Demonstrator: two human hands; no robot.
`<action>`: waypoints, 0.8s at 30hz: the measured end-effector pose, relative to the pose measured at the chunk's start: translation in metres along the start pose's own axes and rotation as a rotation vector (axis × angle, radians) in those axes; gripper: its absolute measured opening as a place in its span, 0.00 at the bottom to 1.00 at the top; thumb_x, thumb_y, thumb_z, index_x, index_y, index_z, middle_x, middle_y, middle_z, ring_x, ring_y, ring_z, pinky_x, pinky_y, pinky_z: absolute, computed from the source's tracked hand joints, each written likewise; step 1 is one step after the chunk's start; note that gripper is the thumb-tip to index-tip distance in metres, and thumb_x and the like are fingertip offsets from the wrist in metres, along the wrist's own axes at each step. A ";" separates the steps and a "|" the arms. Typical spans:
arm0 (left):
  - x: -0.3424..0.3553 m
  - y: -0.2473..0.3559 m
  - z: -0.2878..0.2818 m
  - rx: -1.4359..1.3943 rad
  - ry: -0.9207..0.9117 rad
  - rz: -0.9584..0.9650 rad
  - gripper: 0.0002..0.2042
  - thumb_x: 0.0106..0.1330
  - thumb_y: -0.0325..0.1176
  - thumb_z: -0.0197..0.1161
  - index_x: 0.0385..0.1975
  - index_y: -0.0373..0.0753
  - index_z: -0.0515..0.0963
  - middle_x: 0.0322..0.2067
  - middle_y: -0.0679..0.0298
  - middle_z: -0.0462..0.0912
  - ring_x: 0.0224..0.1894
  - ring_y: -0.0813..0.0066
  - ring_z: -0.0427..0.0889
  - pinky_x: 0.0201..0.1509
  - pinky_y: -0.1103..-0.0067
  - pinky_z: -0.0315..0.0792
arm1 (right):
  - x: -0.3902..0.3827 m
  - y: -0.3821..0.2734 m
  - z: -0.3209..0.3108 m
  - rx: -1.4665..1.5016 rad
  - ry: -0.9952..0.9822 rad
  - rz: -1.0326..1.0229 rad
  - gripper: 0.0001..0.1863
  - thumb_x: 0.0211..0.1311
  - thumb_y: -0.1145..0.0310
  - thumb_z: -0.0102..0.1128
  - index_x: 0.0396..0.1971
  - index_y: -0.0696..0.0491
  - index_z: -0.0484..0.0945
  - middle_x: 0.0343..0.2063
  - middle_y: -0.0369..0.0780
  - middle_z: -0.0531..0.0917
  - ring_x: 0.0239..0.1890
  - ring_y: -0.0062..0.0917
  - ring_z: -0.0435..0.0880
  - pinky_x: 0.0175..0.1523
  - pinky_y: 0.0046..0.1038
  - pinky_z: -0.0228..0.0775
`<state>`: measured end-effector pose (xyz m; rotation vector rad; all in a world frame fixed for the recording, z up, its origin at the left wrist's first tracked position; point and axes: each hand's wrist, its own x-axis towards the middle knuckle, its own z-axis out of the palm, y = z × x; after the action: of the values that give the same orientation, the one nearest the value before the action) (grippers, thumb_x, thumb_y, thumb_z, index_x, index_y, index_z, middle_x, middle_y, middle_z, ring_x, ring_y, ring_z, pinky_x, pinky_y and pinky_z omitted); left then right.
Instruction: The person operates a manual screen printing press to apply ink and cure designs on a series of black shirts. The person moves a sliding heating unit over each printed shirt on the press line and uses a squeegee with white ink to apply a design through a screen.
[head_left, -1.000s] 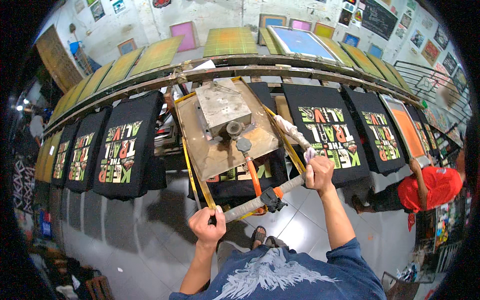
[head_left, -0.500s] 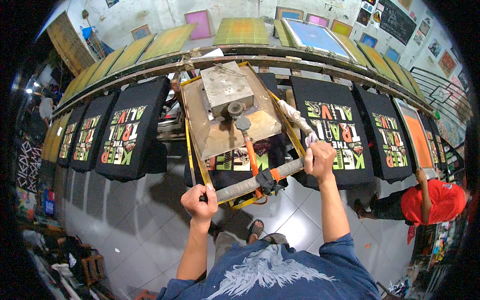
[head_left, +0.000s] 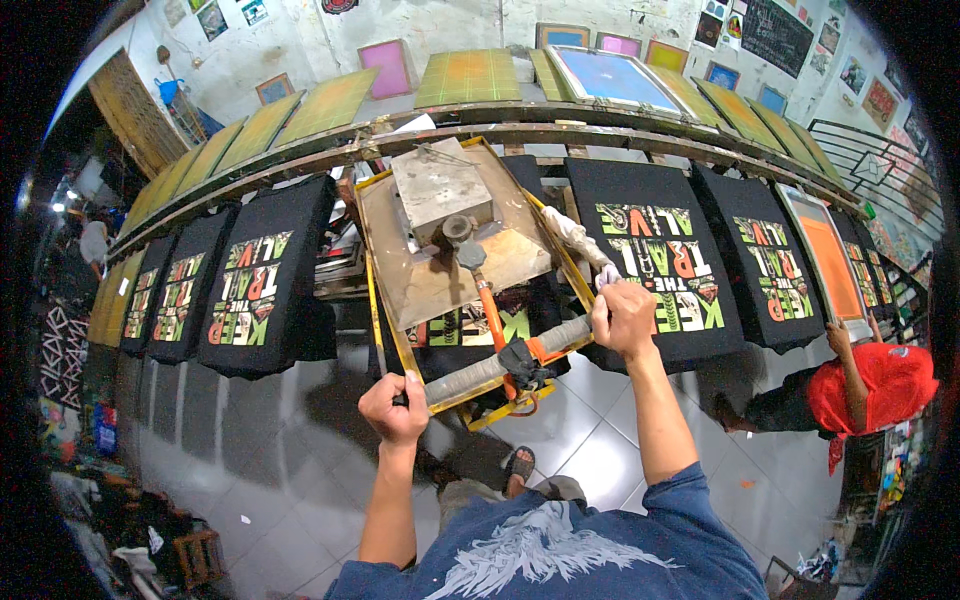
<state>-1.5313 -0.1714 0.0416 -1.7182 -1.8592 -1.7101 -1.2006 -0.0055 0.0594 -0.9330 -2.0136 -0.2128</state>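
A yellow metal frame (head_left: 403, 350) carries a wide metal plate (head_left: 520, 250) with a grey metal box (head_left: 440, 185) on top, a round valve-like fitting and an orange pipe (head_left: 491, 318). Its near side is a thick grey wrapped handle bar (head_left: 467, 378). My left hand (head_left: 396, 408) is closed in a fist round the bar's left end, at the frame's corner. At the right end my right hand (head_left: 624, 318) is closed on the bar, beside a cloth-wrapped side rail (head_left: 570, 232). Below the plate, a printed black T-shirt (head_left: 440, 332) is partly hidden.
Black printed T-shirts (head_left: 250, 280) lie on boards to the left, and more (head_left: 655, 260) to the right. Behind runs a long rail (head_left: 330, 150) with screens leaning along it. At far right a person in red (head_left: 870, 390) holds an orange printing screen (head_left: 832, 262).
The whole view has tilted slightly. Both my hands keep their grip on the bar, and the frame stays over the same shirt with at most a small shift.
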 end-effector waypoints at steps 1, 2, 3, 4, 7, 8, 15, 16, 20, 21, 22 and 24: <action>-0.001 0.000 -0.003 0.006 -0.008 -0.007 0.14 0.61 0.26 0.66 0.16 0.38 0.70 0.12 0.58 0.68 0.13 0.64 0.67 0.20 0.73 0.61 | -0.003 -0.003 -0.001 -0.004 -0.006 0.005 0.10 0.52 0.69 0.60 0.16 0.52 0.71 0.14 0.42 0.72 0.18 0.38 0.75 0.26 0.40 0.65; -0.002 0.001 -0.005 0.004 -0.011 -0.004 0.14 0.61 0.26 0.66 0.15 0.38 0.69 0.12 0.58 0.68 0.13 0.63 0.67 0.20 0.72 0.61 | -0.004 -0.005 -0.004 -0.015 -0.018 0.006 0.10 0.52 0.69 0.60 0.16 0.52 0.71 0.14 0.41 0.73 0.19 0.38 0.75 0.26 0.40 0.66; -0.002 0.003 -0.007 0.001 -0.014 0.001 0.14 0.61 0.27 0.66 0.15 0.38 0.69 0.12 0.58 0.68 0.13 0.63 0.68 0.20 0.72 0.61 | -0.005 -0.008 -0.007 -0.012 -0.038 0.025 0.09 0.53 0.69 0.61 0.17 0.52 0.72 0.14 0.41 0.73 0.19 0.39 0.76 0.27 0.40 0.66; -0.003 0.003 -0.010 -0.002 -0.016 0.005 0.15 0.61 0.27 0.66 0.15 0.38 0.69 0.13 0.58 0.68 0.13 0.62 0.68 0.20 0.72 0.61 | -0.006 -0.013 -0.011 -0.009 -0.058 0.044 0.09 0.53 0.68 0.61 0.17 0.52 0.73 0.14 0.42 0.74 0.19 0.39 0.76 0.27 0.41 0.67; -0.011 0.001 -0.023 0.008 -0.045 0.017 0.14 0.59 0.27 0.67 0.16 0.38 0.68 0.14 0.57 0.69 0.15 0.58 0.70 0.21 0.70 0.63 | -0.013 -0.035 -0.026 0.001 -0.145 0.114 0.09 0.54 0.66 0.62 0.18 0.52 0.76 0.15 0.43 0.76 0.20 0.40 0.78 0.29 0.41 0.68; -0.013 0.002 -0.026 0.006 -0.054 0.029 0.14 0.59 0.27 0.67 0.16 0.38 0.68 0.14 0.57 0.69 0.15 0.57 0.71 0.21 0.70 0.63 | -0.015 -0.039 -0.032 -0.004 -0.171 0.131 0.10 0.54 0.65 0.62 0.19 0.52 0.77 0.15 0.43 0.76 0.21 0.40 0.78 0.29 0.42 0.69; -0.029 0.017 -0.046 -0.040 -0.062 0.054 0.14 0.56 0.24 0.67 0.15 0.40 0.67 0.13 0.60 0.69 0.14 0.59 0.70 0.20 0.70 0.61 | -0.040 -0.050 -0.052 -0.020 -0.175 0.118 0.10 0.51 0.65 0.64 0.15 0.51 0.75 0.14 0.42 0.76 0.18 0.40 0.77 0.26 0.42 0.67; -0.031 0.017 -0.047 -0.048 -0.055 0.051 0.14 0.56 0.24 0.67 0.15 0.40 0.67 0.13 0.60 0.69 0.14 0.59 0.69 0.20 0.70 0.61 | -0.041 -0.052 -0.053 -0.015 -0.164 0.117 0.10 0.50 0.65 0.64 0.15 0.51 0.75 0.14 0.42 0.76 0.17 0.40 0.77 0.26 0.41 0.67; -0.032 0.015 -0.050 -0.044 -0.043 0.030 0.15 0.56 0.24 0.67 0.14 0.40 0.67 0.13 0.60 0.69 0.14 0.59 0.69 0.20 0.69 0.61 | -0.031 -0.065 -0.060 -0.010 -0.306 0.211 0.11 0.54 0.66 0.66 0.18 0.53 0.75 0.15 0.42 0.74 0.22 0.42 0.78 0.30 0.41 0.70; -0.032 0.015 -0.051 -0.035 -0.042 0.039 0.15 0.56 0.24 0.67 0.14 0.40 0.67 0.13 0.60 0.68 0.14 0.59 0.69 0.20 0.69 0.61 | -0.023 -0.071 -0.062 -0.007 -0.331 0.203 0.12 0.55 0.63 0.69 0.22 0.53 0.77 0.20 0.42 0.77 0.26 0.40 0.80 0.32 0.39 0.71; -0.032 0.013 -0.051 -0.027 -0.041 0.047 0.15 0.56 0.25 0.67 0.14 0.40 0.67 0.13 0.59 0.68 0.14 0.59 0.69 0.20 0.69 0.61 | -0.008 -0.079 -0.064 -0.005 -0.357 0.195 0.13 0.56 0.60 0.71 0.25 0.53 0.78 0.24 0.42 0.79 0.29 0.38 0.81 0.35 0.38 0.72; -0.032 0.012 -0.050 -0.032 -0.045 0.055 0.15 0.56 0.25 0.67 0.14 0.40 0.67 0.13 0.59 0.68 0.14 0.59 0.69 0.20 0.69 0.61 | 0.025 -0.097 -0.065 0.004 -0.389 0.104 0.17 0.57 0.55 0.73 0.35 0.53 0.81 0.34 0.42 0.81 0.40 0.37 0.82 0.42 0.37 0.74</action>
<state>-1.5395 -0.2319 0.0462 -1.8169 -1.7943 -1.7039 -1.2332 -0.0908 0.1366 -1.1415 -2.3064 0.0346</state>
